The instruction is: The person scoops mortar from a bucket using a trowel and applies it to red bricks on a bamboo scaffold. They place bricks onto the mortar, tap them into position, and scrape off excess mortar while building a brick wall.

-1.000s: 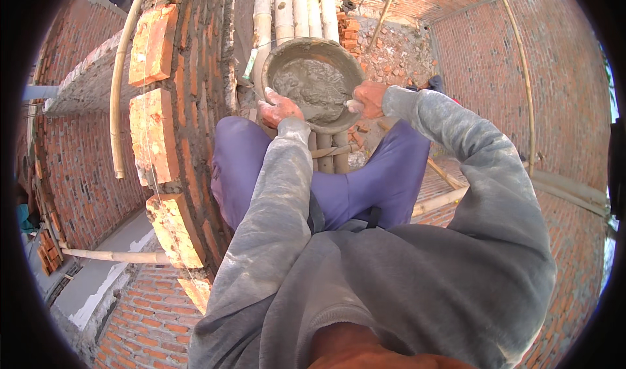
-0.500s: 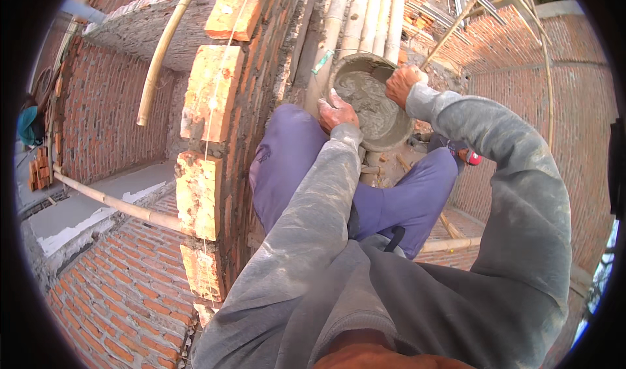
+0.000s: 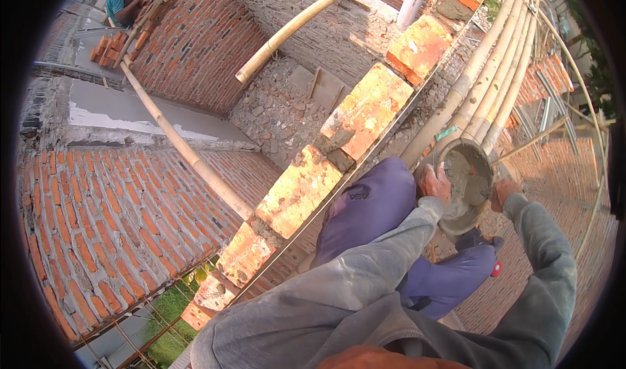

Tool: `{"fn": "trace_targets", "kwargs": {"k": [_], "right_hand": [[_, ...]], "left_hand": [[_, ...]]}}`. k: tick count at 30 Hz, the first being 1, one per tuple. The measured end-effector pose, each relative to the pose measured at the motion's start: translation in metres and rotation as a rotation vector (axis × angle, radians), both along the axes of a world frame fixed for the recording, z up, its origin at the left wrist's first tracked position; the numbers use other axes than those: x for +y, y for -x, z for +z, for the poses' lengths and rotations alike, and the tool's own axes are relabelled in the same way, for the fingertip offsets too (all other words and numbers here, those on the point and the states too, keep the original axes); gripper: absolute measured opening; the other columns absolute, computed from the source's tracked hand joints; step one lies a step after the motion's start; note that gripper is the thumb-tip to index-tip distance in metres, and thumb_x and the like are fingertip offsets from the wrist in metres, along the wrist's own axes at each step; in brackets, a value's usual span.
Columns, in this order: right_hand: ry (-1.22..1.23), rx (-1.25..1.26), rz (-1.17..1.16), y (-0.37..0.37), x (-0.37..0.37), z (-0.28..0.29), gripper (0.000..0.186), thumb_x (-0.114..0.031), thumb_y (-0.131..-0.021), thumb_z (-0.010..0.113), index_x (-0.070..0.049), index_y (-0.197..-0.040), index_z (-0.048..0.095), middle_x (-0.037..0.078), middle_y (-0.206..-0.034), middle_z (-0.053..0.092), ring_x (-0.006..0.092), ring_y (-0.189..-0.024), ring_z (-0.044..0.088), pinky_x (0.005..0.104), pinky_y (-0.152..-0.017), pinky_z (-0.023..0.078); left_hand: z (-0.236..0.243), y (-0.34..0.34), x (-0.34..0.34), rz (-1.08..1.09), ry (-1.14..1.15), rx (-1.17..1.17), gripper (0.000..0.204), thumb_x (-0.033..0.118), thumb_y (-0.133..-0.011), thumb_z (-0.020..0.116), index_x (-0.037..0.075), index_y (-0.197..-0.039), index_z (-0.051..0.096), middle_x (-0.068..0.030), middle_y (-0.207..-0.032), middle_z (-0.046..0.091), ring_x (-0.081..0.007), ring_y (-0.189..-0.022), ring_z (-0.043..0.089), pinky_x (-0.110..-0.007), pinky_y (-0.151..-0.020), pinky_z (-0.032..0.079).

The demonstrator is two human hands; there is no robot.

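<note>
A round bucket (image 3: 445, 224) of wet grey mortar (image 3: 460, 173) sits tilted between my knees, against the bamboo poles. My left hand (image 3: 435, 184) is closed on its near left rim, with the thumb up at the edge. My right hand (image 3: 505, 193) makes a fist at the opposite rim, around the handle of a trowel; the handle is mostly hidden by the fingers. The mortar-coated trowel blade (image 3: 478, 190) lies inside the bucket, on the mortar. To my left runs the top row of a brick wall (image 3: 303, 189), with a string line along it.
Bundled bamboo poles (image 3: 479, 88) run beyond the bucket. A bamboo pole (image 3: 182, 147) meets the wall from the left, and another bamboo pole (image 3: 303, 26) hangs above the rubble (image 3: 280, 118). Far left, a person in a teal shirt (image 3: 121, 3) is near stacked bricks (image 3: 108, 49).
My view has swung left, so the wall now crosses it diagonally and the bucket appears farther right. The right hand has come lower beside the bucket; the left hand keeps to the rim.
</note>
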State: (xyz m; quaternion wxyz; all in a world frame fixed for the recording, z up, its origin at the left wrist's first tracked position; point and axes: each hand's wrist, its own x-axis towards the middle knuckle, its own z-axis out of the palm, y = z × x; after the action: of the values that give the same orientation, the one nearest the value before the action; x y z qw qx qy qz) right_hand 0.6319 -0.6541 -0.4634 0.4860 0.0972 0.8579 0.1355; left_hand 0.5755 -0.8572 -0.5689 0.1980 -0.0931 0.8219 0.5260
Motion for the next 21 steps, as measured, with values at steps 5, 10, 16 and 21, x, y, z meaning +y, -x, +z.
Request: {"fn": "trace_targets", "kwargs": {"k": [5,10,16,21], "right_hand": [[0.132,0.265,-0.229,-0.056,-0.04,-0.019,0.038,-0.037,-0.083,0.074,0.0,-0.086,0.073,0.026,-0.087,0.072,0.0447,-0.084,0.072,0.0507,-0.075,0.058],[0.093,0.324,-0.47,-0.09,-0.051,-0.035,0.045,-0.04,-0.087,0.074,0.002,-0.101,0.076,0.027,-0.097,0.074,0.0431,-0.096,0.073,0.0487,-0.084,0.057],[0.601,0.595,-1.012,-0.092,-0.086,-0.064,0.044,-0.036,-0.098,0.069,0.003,-0.077,0.068,0.011,-0.061,0.064,0.0174,-0.048,0.058,0.0395,-0.048,0.047],[0.93,0.483,-1.916,-0.084,-0.111,-0.066,0.037,-0.037,-0.102,0.065,-0.001,-0.094,0.063,0.004,-0.072,0.06,0.0122,-0.05,0.053,0.0313,-0.041,0.043]], "left_hand": [[-0.001,-0.002,-0.001,0.029,-0.017,0.075,0.046,0.037,-0.106,0.054,-0.008,-0.118,0.061,-0.0358,-0.106,0.067,-0.0535,-0.105,0.062,-0.056,-0.091,0.048],[0.001,0.0,0.0,0.037,-0.037,0.036,0.052,0.037,-0.105,0.054,-0.011,-0.124,0.06,-0.0368,-0.113,0.067,-0.0531,-0.109,0.062,-0.055,-0.095,0.048],[0.001,0.003,-0.002,-0.005,0.08,0.086,0.061,0.041,-0.105,0.054,-0.014,-0.13,0.059,-0.0373,-0.123,0.064,-0.0519,-0.116,0.062,-0.052,-0.102,0.047],[-0.003,0.003,0.0,-0.016,0.091,0.063,0.057,0.04,-0.105,0.053,-0.014,-0.122,0.062,-0.0375,-0.111,0.067,-0.0537,-0.107,0.062,-0.055,-0.096,0.047]]}}
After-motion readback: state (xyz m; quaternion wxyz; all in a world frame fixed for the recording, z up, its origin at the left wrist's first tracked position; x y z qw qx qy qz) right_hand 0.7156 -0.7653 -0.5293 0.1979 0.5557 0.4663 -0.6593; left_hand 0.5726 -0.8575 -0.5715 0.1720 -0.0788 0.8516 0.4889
